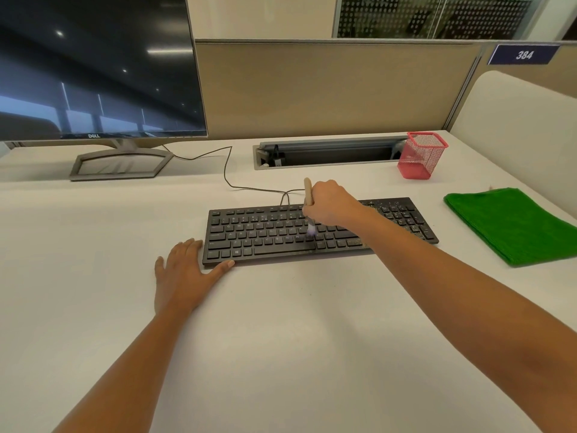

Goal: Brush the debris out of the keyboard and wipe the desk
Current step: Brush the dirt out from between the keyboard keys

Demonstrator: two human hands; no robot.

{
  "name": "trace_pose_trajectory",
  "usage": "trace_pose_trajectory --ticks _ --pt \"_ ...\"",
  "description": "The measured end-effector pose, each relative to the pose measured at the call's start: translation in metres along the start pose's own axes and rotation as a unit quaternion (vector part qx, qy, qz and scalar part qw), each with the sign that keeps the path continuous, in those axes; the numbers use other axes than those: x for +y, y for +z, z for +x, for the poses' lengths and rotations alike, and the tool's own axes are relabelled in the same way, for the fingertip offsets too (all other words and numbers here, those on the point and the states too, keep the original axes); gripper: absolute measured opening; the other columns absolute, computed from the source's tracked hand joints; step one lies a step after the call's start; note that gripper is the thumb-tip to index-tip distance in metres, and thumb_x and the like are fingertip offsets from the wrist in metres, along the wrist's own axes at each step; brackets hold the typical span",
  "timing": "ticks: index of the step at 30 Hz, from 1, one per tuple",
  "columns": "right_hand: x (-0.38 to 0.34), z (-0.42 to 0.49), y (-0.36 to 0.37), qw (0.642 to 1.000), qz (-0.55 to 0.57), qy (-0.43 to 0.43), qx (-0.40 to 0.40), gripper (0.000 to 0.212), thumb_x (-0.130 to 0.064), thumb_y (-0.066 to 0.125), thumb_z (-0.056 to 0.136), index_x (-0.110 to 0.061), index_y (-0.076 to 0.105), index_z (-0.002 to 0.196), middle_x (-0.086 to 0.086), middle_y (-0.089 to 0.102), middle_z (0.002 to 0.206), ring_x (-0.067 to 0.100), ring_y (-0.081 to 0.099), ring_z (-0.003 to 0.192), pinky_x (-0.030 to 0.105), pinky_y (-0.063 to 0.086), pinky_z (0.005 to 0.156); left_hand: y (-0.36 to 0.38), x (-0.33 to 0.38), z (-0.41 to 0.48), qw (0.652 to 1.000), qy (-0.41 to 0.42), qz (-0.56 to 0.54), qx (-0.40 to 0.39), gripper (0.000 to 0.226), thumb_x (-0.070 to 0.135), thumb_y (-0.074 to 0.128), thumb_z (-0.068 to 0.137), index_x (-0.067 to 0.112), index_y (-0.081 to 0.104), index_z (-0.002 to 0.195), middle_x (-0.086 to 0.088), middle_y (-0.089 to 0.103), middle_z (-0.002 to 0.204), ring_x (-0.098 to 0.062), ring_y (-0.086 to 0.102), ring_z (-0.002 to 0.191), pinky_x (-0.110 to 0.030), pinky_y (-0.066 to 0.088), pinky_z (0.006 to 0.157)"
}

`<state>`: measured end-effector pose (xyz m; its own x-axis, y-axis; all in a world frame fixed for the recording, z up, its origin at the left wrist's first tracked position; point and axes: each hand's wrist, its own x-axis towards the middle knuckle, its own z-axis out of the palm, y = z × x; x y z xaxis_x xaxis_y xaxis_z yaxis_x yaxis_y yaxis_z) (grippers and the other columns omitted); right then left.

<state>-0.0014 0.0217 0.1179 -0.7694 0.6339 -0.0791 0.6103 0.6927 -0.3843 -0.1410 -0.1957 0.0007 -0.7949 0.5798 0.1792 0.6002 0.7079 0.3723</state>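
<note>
Black keyboard (268,235) lies flat on a pale tabletop (281,339), past its middle, with a thin cable (228,170) trailing back toward a dark monitor (93,67) at the far left corner. The right grip (331,203) is curled round the wooden handle of a small brush (308,192). The brush is held almost upright, its blurred bristles down on the keys near the keyboard's middle. The left grip (184,273) lies flat on the tabletop, fingers straight and spread, thumb touching the keyboard's near left corner. Pale debris (402,218) speckles the keys at the keyboard's right end. A folded green cloth (512,226) lies by the tabletop's right edge, apart from the keyboard. A red mesh cup (421,154) stands toward the far right corner, just beside an open cable slot (331,153).
</note>
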Motion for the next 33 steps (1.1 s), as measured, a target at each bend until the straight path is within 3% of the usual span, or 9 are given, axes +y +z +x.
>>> trace_pose_trajectory --ticks 5,8,10,13,19,23,26,31,33 --pt "-0.004 -0.001 0.006 0.994 0.107 -0.026 0.01 0.028 -0.023 0.054 0.093 -0.002 0.065 0.106 0.008 0.06 0.088 0.016 0.053 0.073 0.018 0.038 0.055 0.001 -0.001 0.0 1.0 0.002 0.003 0.001 0.078 0.068 0.049 0.08 0.016 0.043 0.138 -0.001 0.039 0.147 -0.016 0.026 0.14 -0.046 0.011 0.116" --pt "-0.004 -0.006 0.01 0.993 0.088 -0.058 -0.047 0.029 -0.026 0.053 0.094 -0.005 0.067 0.108 0.012 0.064 0.096 0.015 0.052 0.076 0.02 0.038 0.058 0.001 -0.001 0.0 1.0 0.002 0.003 0.0 0.078 0.069 0.048 0.08 0.016 0.043 0.138 -0.001 0.039 0.147 -0.017 0.026 0.14 -0.046 0.012 0.115" --pt "-0.003 -0.007 0.006 0.996 0.041 -0.051 -0.057 0.028 -0.023 0.052 0.094 -0.001 0.065 0.105 0.011 0.059 0.089 0.018 0.052 0.078 0.023 0.038 0.057 0.001 -0.001 0.0 1.0 0.002 0.002 0.0 0.078 0.068 0.048 0.081 0.016 0.043 0.138 -0.001 0.038 0.147 -0.017 0.025 0.14 -0.046 0.011 0.116" --pt "-0.001 -0.002 0.0 0.999 0.017 -0.017 -0.03 0.025 -0.018 0.053 0.092 0.002 0.062 0.105 0.009 0.056 0.086 0.021 0.056 0.078 0.023 0.041 0.059 0.001 -0.001 0.001 1.0 0.001 0.002 -0.001 0.079 0.069 0.048 0.08 0.016 0.042 0.138 -0.001 0.038 0.148 -0.017 0.025 0.14 -0.046 0.012 0.116" --pt "0.0 0.0 0.006 0.995 0.098 0.014 0.025 0.028 -0.02 0.052 0.094 0.003 0.062 0.105 0.014 0.061 0.091 0.018 0.056 0.07 0.02 0.041 0.055 0.002 -0.002 0.001 1.0 0.003 0.007 -0.002 0.081 0.071 0.046 0.079 0.016 0.043 0.138 -0.001 0.039 0.147 -0.017 0.026 0.14 -0.047 0.013 0.115" --pt "0.001 -0.004 0.013 0.992 0.115 0.022 -0.038 0.026 -0.016 0.054 0.093 0.004 0.062 0.108 0.018 0.065 0.104 0.029 0.066 0.091 0.037 0.055 0.083 0.002 -0.001 0.001 1.0 0.004 0.008 -0.002 0.082 0.072 0.044 0.078 0.016 0.043 0.138 -0.001 0.039 0.147 -0.017 0.026 0.139 -0.047 0.014 0.115" --pt "0.0 -0.003 0.008 0.99 0.122 0.029 -0.066 0.023 -0.012 0.052 0.092 0.003 0.062 0.106 0.017 0.066 0.099 0.028 0.068 0.087 0.038 0.056 0.086 0.002 -0.001 0.001 1.0 0.005 0.008 0.001 0.079 0.07 0.047 0.08 0.016 0.043 0.137 -0.002 0.039 0.146 -0.018 0.027 0.139 -0.047 0.014 0.115" --pt "0.0 0.003 0.006 0.986 0.16 0.041 0.034 0.028 -0.019 0.052 0.094 0.003 0.063 0.109 0.018 0.066 0.104 0.029 0.067 0.09 0.037 0.055 0.086 0.001 -0.002 0.0 1.0 0.003 0.007 -0.002 0.08 0.071 0.046 0.079 0.016 0.043 0.137 -0.001 0.04 0.146 -0.018 0.027 0.139 -0.047 0.013 0.115" --pt "0.001 0.001 0.011 0.986 0.155 0.043 0.036 0.03 -0.02 0.051 0.095 0.003 0.062 0.108 0.018 0.065 0.104 0.027 0.066 0.088 0.036 0.055 0.084 0.001 -0.002 0.0 1.0 0.003 0.006 -0.001 0.079 0.07 0.047 0.079 0.016 0.043 0.137 -0.002 0.039 0.147 -0.017 0.026 0.139 -0.046 0.013 0.115"
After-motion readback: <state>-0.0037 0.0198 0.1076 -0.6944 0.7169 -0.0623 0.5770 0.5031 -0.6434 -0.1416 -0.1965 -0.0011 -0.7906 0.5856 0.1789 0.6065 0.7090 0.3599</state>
